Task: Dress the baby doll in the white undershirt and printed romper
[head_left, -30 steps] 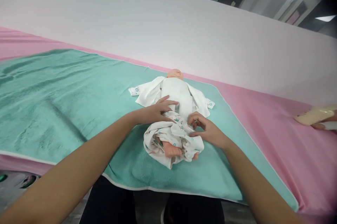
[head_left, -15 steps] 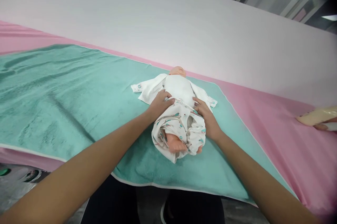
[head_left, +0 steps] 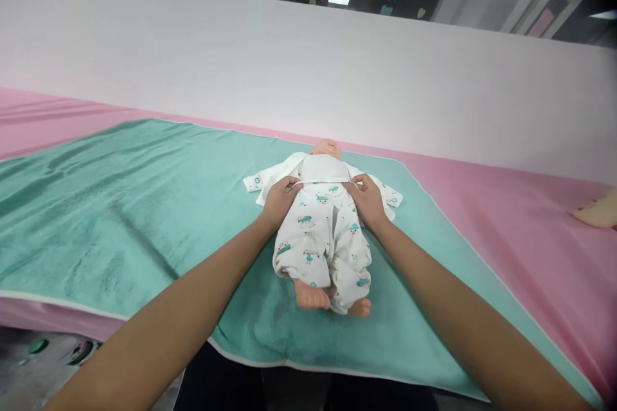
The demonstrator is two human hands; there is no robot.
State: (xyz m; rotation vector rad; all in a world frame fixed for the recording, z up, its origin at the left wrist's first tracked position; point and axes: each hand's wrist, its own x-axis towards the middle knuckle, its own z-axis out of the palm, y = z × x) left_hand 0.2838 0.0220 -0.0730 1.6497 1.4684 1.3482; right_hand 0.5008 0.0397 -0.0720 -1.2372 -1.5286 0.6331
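Observation:
A baby doll (head_left: 327,148) lies on its back on a green blanket (head_left: 202,179), feet toward me. It wears a white long-sleeved top (head_left: 324,168) with the arms spread. White printed baby trousers (head_left: 308,224) cover its legs up to the belly, and both bare feet show below the cuffs. My left hand (head_left: 282,200) pinches the waistband at its left end in the view. At the other end my right hand (head_left: 367,200) is closed on the same waistband, which stretches straight between them.
Pink cloth (head_left: 520,224) lies under the blanket and shows along its edges. A white wall panel (head_left: 289,70) rises behind, below dark glass with heart stickers. At the far right a pale object (head_left: 598,210), partly cut off, rests on the pink cloth.
The bunched trousers have been drawn up toward the belly and now lie smoother over the legs. Both hands have shifted to the waistband's ends. The view has tilted up and levelled.

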